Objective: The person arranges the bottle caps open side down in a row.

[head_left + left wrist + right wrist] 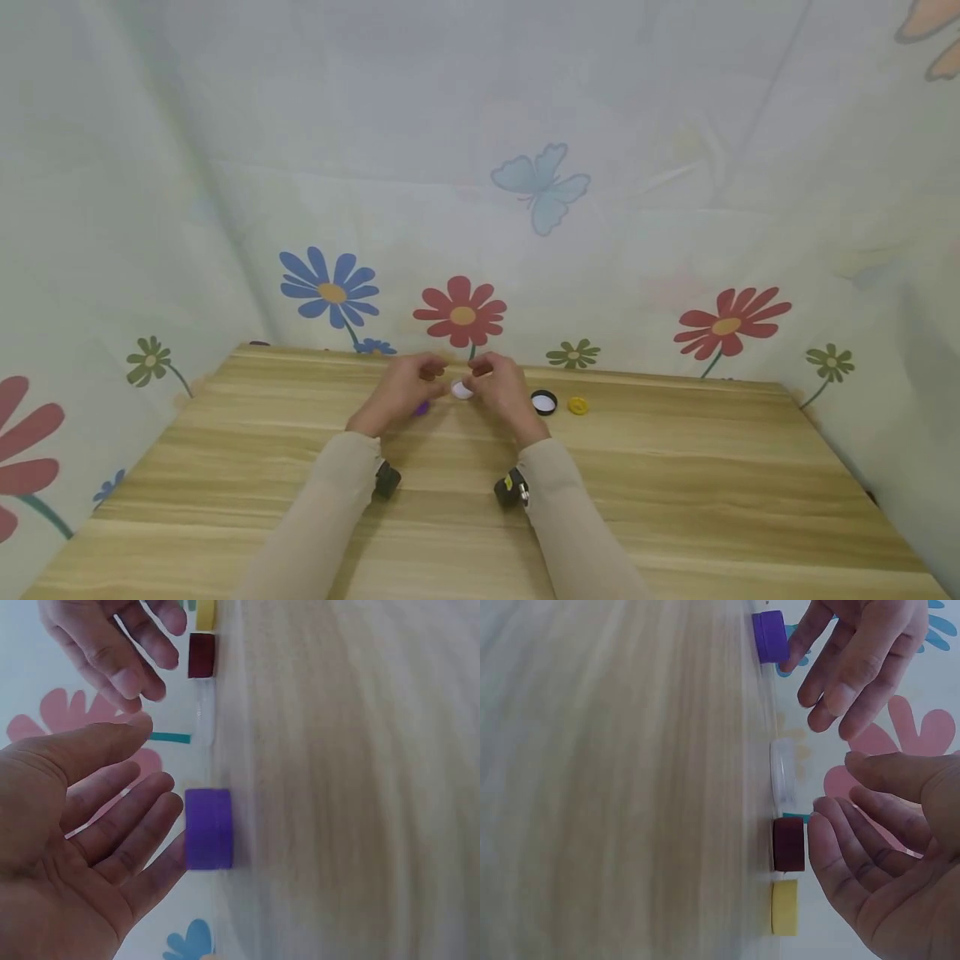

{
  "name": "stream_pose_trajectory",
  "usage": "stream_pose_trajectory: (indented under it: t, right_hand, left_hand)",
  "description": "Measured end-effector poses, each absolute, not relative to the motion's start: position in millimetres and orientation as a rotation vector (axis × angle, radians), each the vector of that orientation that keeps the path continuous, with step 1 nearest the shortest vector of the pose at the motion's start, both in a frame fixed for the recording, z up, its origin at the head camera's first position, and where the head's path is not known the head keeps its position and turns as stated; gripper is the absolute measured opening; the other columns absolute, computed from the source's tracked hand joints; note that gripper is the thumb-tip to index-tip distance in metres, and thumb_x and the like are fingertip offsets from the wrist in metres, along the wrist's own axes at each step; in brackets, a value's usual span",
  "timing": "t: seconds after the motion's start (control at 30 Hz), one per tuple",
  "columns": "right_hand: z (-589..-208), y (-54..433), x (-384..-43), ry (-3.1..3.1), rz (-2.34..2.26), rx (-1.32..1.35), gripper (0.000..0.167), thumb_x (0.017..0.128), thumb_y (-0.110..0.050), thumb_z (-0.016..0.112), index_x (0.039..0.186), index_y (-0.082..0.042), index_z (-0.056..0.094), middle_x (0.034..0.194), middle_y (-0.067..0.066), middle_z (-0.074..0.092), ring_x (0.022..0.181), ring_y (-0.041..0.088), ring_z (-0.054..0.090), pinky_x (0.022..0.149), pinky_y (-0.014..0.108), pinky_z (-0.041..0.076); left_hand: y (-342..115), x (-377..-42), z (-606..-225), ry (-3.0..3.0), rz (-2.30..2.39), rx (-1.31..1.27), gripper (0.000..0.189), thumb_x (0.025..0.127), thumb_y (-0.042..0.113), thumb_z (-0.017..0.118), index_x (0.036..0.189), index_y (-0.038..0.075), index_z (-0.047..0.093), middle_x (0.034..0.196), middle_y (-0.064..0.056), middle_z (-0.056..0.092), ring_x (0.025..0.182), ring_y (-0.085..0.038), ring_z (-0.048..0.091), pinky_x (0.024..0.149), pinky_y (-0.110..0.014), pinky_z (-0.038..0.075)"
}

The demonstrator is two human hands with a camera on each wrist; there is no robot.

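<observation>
My left hand [401,390] is held over the table with fingers loosely bent, nothing in its grasp. Facing it, my right hand [504,392] has the same loose bend and is empty too. A purple cap [208,829] stands by the left hand; in the left wrist view its fingertips pass behind the cap, and I cannot tell if they touch. Between the hands lies a white, see-through round lid [460,392], partly covered by the right hand in the head view. Just right of that hand is a dark round lid [543,402] with a white inside.
A yellow ring-shaped cap [577,406] sits to the right of the dark lid. All these pieces form a row near the back edge of the wooden table [675,483]. Behind it hangs a cloth [637,275] printed with flowers and butterflies.
</observation>
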State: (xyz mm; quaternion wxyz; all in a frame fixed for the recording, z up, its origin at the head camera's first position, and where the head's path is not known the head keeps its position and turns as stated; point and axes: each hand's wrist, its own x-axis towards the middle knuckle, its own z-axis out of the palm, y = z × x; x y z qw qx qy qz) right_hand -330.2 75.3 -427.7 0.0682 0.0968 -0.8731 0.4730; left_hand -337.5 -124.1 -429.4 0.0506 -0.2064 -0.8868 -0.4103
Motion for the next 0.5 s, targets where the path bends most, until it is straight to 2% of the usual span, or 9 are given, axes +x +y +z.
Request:
stream_pose_trajectory:
  t: [0.3, 0.5]
  right_hand:
    - [-431.2, 78.9, -330.0, -2.689, 1.371, 0.288, 0.027, 0.091, -0.003, 0.083, 0.115, 0.004, 0.074, 0.104, 0.015, 0.075, 0.100, 0.028, 0.070, 0.090, 0.041, 0.058]
    - [-432.2, 77.3, -331.3, -2.735, 1.374, 0.303, 0.028, 0.092, -0.003, 0.081, 0.118, 0.004, 0.073, 0.106, 0.015, 0.074, 0.095, 0.025, 0.068, 0.085, 0.037, 0.058]
  left_hand:
    - [-116.9, -346.1, -437.8, -2.720, -1.272, -0.630, 0.042, 0.091, 0.005, 0.082, 0.128, -0.010, 0.069, 0.116, -0.022, 0.075, 0.110, -0.036, 0.072, 0.097, -0.048, 0.058]
    - [-114.9, -347.9, -440.8, -2.747, -1.239, -0.653, 0.033, 0.092, 0.002, 0.081, 0.122, -0.008, 0.073, 0.111, -0.017, 0.077, 0.105, -0.031, 0.074, 0.095, -0.045, 0.059]
